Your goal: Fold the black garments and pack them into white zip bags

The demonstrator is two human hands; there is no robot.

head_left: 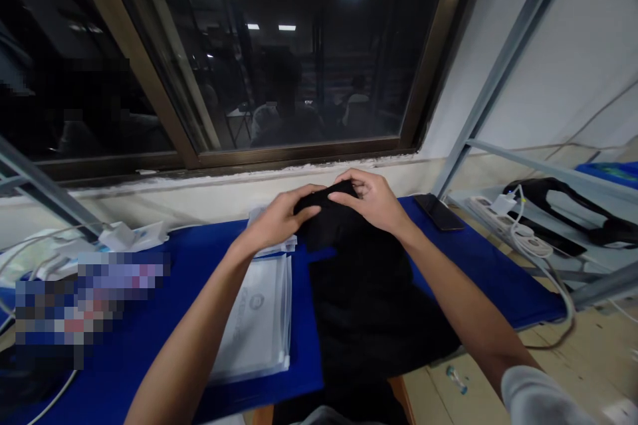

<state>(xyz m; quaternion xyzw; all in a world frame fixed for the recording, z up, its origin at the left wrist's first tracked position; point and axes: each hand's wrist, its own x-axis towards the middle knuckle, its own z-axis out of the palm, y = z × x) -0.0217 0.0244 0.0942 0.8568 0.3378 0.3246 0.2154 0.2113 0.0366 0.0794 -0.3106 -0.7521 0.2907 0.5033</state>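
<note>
A black piece of clothing [366, 302] hangs down across the blue tabletop [299, 378] toward my body; its exact kind is unclear. My left hand [279, 216] pinches the left part of its far edge between thumb and fingers. On the right part of that edge, my right hand [371, 202] grips the same cloth, with its thumb on the near side. Both hands hold the edge raised near the wall, close together. Left of the cloth lies a clear zip bag [256, 319] with a printed mark, and a smaller folded plastic packet [274, 242] sits behind it.
A phone [438, 212] lies at the table's back right. Beyond the metal frame [493, 80], a power strip [533, 239] with cables and a black strap-like item [563, 202] rest on a shelf. Chargers [117, 236] and cords crowd the left side. A window rises behind.
</note>
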